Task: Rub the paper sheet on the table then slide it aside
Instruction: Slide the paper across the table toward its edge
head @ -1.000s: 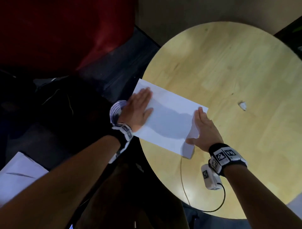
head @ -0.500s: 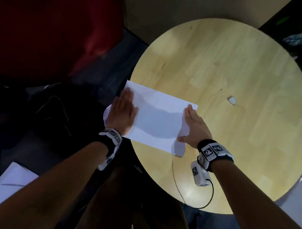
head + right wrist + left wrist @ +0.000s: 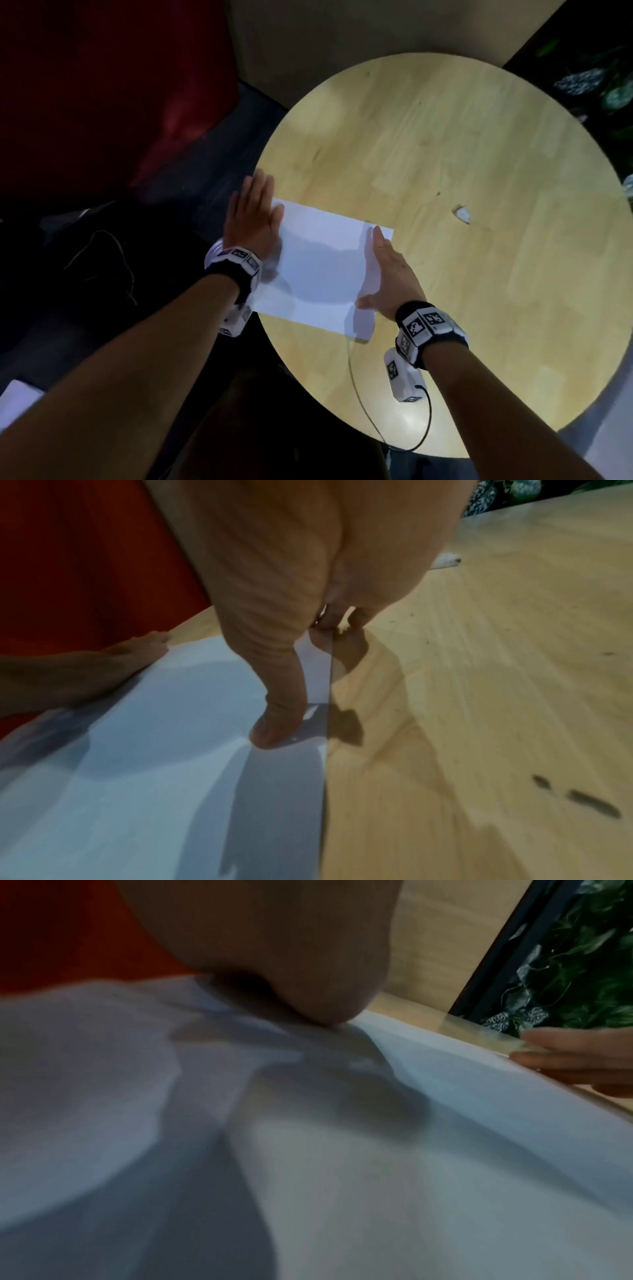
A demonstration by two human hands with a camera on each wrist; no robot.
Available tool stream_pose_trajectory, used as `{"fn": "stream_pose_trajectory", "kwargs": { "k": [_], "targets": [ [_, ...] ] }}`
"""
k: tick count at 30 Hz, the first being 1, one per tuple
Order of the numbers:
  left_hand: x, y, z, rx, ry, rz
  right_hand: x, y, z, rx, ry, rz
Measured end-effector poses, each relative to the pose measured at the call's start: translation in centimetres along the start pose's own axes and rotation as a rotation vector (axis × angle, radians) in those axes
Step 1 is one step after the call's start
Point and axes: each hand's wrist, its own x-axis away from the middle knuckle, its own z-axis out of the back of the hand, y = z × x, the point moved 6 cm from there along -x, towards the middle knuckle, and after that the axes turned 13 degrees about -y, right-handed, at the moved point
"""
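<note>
A white paper sheet (image 3: 322,260) lies at the left edge of the round wooden table (image 3: 462,164); its left end hangs past the rim. My left hand (image 3: 255,219) lies flat with straight fingers on the sheet's left end. My right hand (image 3: 390,270) lies flat on the sheet's right edge, fingers straight, thumb spread toward me. In the right wrist view the right thumb (image 3: 279,723) presses the paper sheet (image 3: 164,764) just inside its edge. In the left wrist view the left palm (image 3: 291,961) rests on the paper sheet (image 3: 377,1150).
A small white scrap (image 3: 462,214) lies on the table right of the sheet. A thin cable (image 3: 363,404) runs across the table's near edge. Dark floor and a red seat (image 3: 102,85) are to the left; leafy plants (image 3: 589,75) at the far right. More paper (image 3: 17,401) lies low left.
The left hand has slid leftward to the sheet's left end, now half off the paper. The right hand stays on the right edge. The head view has shifted.
</note>
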Motion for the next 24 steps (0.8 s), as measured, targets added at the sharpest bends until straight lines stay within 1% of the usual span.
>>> {"fn": "stream_pose_trajectory", "kwargs": {
  "k": [1, 2, 3, 5, 6, 7, 8, 9, 12, 13, 14, 15, 16, 17, 18, 19, 20, 21, 22, 24],
  "targets": [
    [0.0, 0.4, 0.7, 0.012, 0.025, 0.030, 0.0, 0.0, 0.1, -0.029, 0.011, 0.002],
    [0.2, 2.7, 0.6, 0.012, 0.045, -0.015, -0.1, 0.0, 0.2, -0.054, 0.025, 0.002],
    [0.6, 6.2, -0.1, 0.015, 0.060, -0.129, -0.1, 0.2, 0.2, -0.077, 0.038, -0.001],
    [2.9, 14.4, -2.7, 0.013, -0.025, -0.444, -0.1, 0.6, 0.2, -0.133, 0.069, -0.007],
    [4.0, 17.2, -3.8, -0.016, -0.111, -0.544, -0.1, 0.8, 0.1, -0.157, 0.084, -0.008],
    [4.3, 18.1, -4.1, -0.033, -0.178, -0.571, -0.1, 0.9, 0.1, -0.169, 0.088, -0.010],
    [3.9, 17.2, -3.8, -0.032, -0.191, -0.539, -0.2, 1.0, 0.1, -0.168, 0.079, -0.018],
    [3.1, 15.0, -3.4, -0.030, -0.142, -0.483, -0.2, 1.1, 0.0, -0.166, 0.069, -0.027],
    [0.5, 5.8, -1.3, -0.086, -0.025, -0.231, -0.3, 1.1, 0.2, -0.190, 0.066, -0.041],
    [-0.2, 3.3, -0.6, -0.093, -0.013, -0.155, -0.4, 1.1, 0.2, -0.190, 0.067, -0.044],
    [-0.6, 2.2, 0.2, -0.070, -0.019, -0.093, -0.4, 1.1, 0.3, -0.188, 0.072, -0.049],
    [-1.0, 2.8, 0.6, -0.046, -0.013, -0.069, -0.5, 1.0, 0.4, -0.182, 0.079, -0.050],
    [-1.2, 5.1, 0.6, -0.013, 0.016, -0.111, -0.5, 0.9, 0.4, -0.172, 0.079, -0.052],
    [-1.2, 8.5, 0.1, 0.039, 0.017, -0.200, -0.6, 0.9, 0.4, -0.154, 0.075, -0.055],
    [-1.0, 12.5, -1.1, 0.080, -0.091, -0.303, -0.6, 0.8, 0.4, -0.134, 0.071, -0.052],
    [-0.4, 16.1, -2.8, 0.077, -0.238, -0.399, -0.6, 0.9, 0.3, -0.133, 0.073, -0.045],
    [-0.1, 18.5, -3.7, 0.072, -0.313, -0.444, -0.5, 1.0, 0.3, -0.145, 0.086, -0.034],
    [-0.3, 19.1, -4.2, 0.055, -0.342, -0.455, -0.4, 1.1, 0.4, -0.148, 0.096, -0.027],
    [-0.8, 18.1, -4.1, 0.065, -0.310, -0.430, -0.4, 1.0, 0.4, -0.127, 0.088, -0.024],
    [-1.7, 13.1, -3.2, 0.046, -0.118, -0.306, -0.4, 1.2, 0.4, -0.111, 0.076, -0.038]
  ]
}}
